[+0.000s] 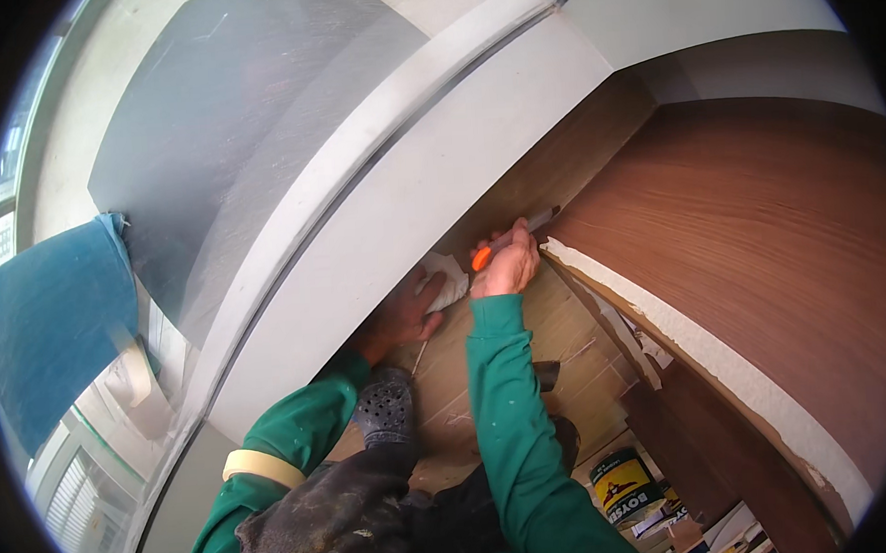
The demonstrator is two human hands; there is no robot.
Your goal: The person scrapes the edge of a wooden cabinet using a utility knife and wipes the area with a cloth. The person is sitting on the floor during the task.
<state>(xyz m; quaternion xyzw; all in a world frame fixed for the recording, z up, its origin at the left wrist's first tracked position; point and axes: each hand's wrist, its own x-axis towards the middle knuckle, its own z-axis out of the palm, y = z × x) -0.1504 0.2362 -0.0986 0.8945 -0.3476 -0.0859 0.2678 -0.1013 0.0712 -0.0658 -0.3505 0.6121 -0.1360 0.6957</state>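
My right hand (510,265) is closed around a cylindrical tube with an orange end (481,258); its narrow dark tip points up and right, at the inner corner beside the brown wood-grain panel (741,223). To the left, my left hand (407,312) rests low beneath the edge of a pale panel (421,150), its fingers on a crumpled white cloth or paper (447,280). Part of the left hand lies in shadow. A roll of cream tape (263,468) circles my left forearm over the green sleeve.
The brown panel's rough whitish edge (688,361) runs down the right. A Boysen paint can (625,485) stands at the lower right near wood scraps (734,531). My dark clog (384,406) is on the wood-look floor (450,404). Blue cloth (62,319) hangs at the left.
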